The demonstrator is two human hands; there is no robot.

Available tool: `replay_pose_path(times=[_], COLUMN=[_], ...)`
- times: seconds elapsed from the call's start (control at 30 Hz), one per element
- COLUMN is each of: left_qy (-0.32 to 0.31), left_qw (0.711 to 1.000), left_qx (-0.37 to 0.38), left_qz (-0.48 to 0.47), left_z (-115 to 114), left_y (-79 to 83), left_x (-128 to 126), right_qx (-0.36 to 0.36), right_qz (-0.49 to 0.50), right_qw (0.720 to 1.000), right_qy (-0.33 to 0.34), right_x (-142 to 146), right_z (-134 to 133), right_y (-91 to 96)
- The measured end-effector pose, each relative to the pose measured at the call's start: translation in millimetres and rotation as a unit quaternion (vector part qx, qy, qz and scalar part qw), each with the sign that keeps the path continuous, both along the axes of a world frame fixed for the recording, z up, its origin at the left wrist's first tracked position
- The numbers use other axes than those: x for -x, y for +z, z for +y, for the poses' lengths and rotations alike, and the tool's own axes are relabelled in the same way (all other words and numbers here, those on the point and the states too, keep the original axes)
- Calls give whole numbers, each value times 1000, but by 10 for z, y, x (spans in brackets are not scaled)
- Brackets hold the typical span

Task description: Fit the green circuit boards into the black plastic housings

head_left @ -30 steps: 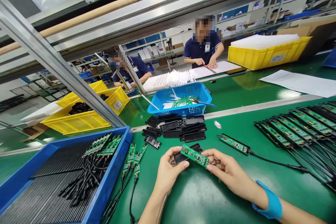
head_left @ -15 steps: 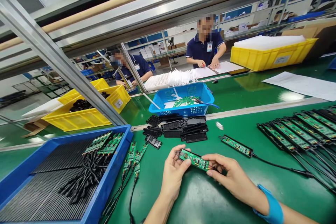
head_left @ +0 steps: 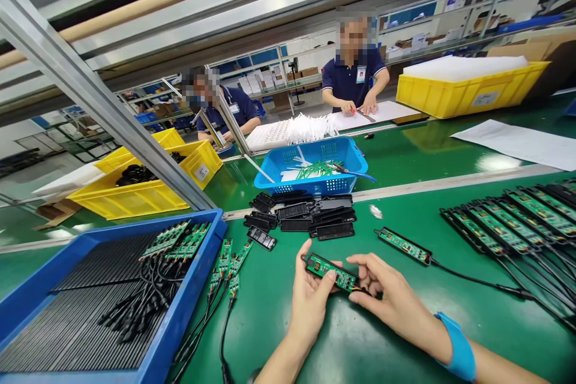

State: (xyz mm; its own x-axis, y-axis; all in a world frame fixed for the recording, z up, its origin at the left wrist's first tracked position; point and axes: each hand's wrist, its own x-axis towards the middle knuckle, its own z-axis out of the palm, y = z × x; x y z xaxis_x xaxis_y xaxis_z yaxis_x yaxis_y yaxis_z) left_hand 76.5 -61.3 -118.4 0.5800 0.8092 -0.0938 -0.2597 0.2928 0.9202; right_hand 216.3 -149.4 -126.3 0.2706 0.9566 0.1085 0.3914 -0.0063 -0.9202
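Note:
A green circuit board [head_left: 324, 268] with a small two-digit display sits in a narrow black plastic case, tilted above the bench. My left hand [head_left: 309, 306] grips it from the left, thumb pressed on the board's face and fingers beneath. At the wired end, my right hand [head_left: 393, 294] pinches the case between thumb and fingers; its index finger is raised off the board. The cable leaving that end is mostly hidden by this hand. Behind my hands lies a pile of black case halves [head_left: 294, 212]. To the right rests another cased board [head_left: 404, 246] with its cable.
A blue tray [head_left: 222, 222] at left holds wired boards, with several loose boards [head_left: 233, 264] beside it. Cased boards [head_left: 508, 222] line the right. A blue basket [head_left: 315, 183] of ties stands behind. Two co-workers sit across the bench. A metal post [head_left: 112, 102] slants at left.
My left thumb has slid rightward along the board toward its middle. My right index finger has lifted off the board, and the right hand has shifted slightly left.

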Motion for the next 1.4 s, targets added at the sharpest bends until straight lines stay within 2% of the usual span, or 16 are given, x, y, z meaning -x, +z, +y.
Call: replay_pose_path(times=[0.07, 0.13, 0.23, 0.37, 0.5, 0.63, 0.7, 0.77, 1.0, 1.27, 1.4], left_qy=[1, -4, -16, -27, 7, 52, 74, 81, 74, 46, 49], left_qw=[1000, 1000, 1000, 999, 999, 998, 997, 995, 994, 998, 996], left_qx=[-1, -7, -14, 0, 14, 7, -21, -43, -66, -40, -68], left_qz=[5, 10, 23, 32, 31, 31, 26, 25, 47, 29, 44], left_z=[-16, -32, -55, -67, -46, 4, 21, 22, -22, 11, -26], left_y=[-36, -66, -75, -22, 20, 19, 21, 34, 95, 82, 103], left_x=[-1, 4, 6, -5, -2, 27, 42, 47, 27, 61, 51], right_qx=[36, 70, 98, 123, 127, 80, 72, 71, 39, 84, 83], right_qz=[77, 155, 203, 180, 151, -10, -88, -116, -40, 107, 105], right_qw=[996, 980, 961, 965, 969, 993, 992, 990, 998, 990, 990], right_qy=[35, 101, 158, 143, 146, 83, 52, 46, 42, 41, 33], right_x=[13, 25, 52, 96, 88, -5, -59, -94, -43, -21, 7], right_z=[7, 18, 34, 42, 18, -4, 1, 12, 21, 34, 25], right_y=[-1, -4, -19, -26, 40, 132, 156, 160, 96, 48, 60])
